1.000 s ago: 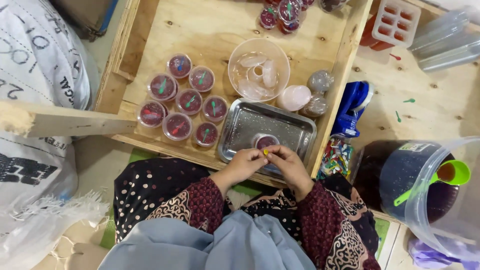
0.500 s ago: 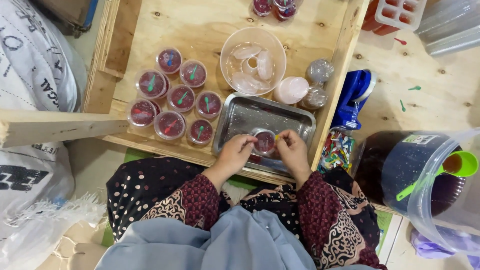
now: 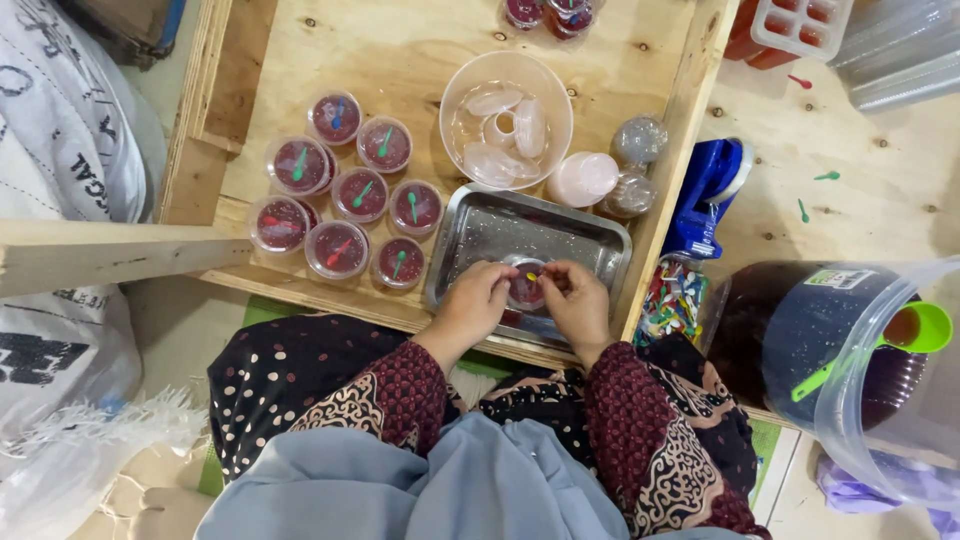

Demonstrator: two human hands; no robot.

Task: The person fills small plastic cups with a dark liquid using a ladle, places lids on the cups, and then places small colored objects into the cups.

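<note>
Both hands, left hand (image 3: 478, 300) and right hand (image 3: 577, 297), pinch a small red-filled cup (image 3: 526, 284) over the metal tray (image 3: 480, 225) on a plywood table (image 3: 400, 50); sealed cups (image 3: 345, 190) sit left, big tub (image 3: 850, 350) right.

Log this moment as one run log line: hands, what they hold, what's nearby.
left hand and right hand: both on small cup | place: over metal tray | nearby: seven lidded cups, clear bowl
</note>
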